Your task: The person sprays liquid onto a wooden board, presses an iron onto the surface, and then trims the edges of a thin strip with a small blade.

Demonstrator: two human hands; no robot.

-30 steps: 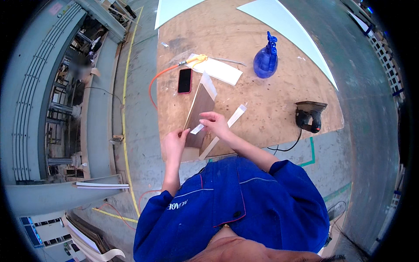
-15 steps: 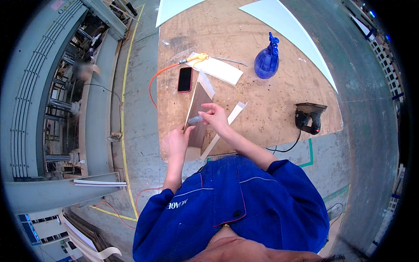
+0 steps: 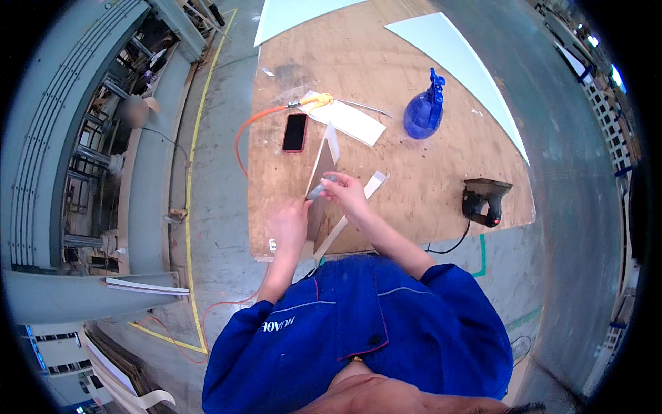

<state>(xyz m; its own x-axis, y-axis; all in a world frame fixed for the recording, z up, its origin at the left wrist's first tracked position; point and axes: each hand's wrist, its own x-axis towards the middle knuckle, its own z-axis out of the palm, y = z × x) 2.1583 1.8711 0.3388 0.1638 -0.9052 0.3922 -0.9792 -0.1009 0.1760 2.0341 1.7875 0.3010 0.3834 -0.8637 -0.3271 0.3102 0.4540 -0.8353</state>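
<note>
A thin brown panel (image 3: 318,219) with a pale edge stands tilted on edge, a whitish flap (image 3: 332,141) at its far end. My left hand (image 3: 288,222) grips its left edge, fingers closed round it. Pinched in my right hand (image 3: 349,198) is a small grey hand tool (image 3: 316,191), held against the panel's upper edge close to my left fingertips. Its exact kind is too small to make out. A pale narrow strip (image 3: 372,187) lies on the wooden table just beyond my right wrist, running back under my forearm.
On the wooden table (image 3: 400,207) lie a phone (image 3: 294,132), a white sheet (image 3: 362,129) and a yellow air gun (image 3: 317,101) on an orange hose. A blue spray bottle (image 3: 422,116) and a corded iron (image 3: 483,201) stand right. White panels (image 3: 458,65) lie at the far side.
My right hand has come nearer to my left hand, bringing the grey tool onto the panel's edge. The panel has turned more edge-on to me. The whole view has shifted slightly.
</note>
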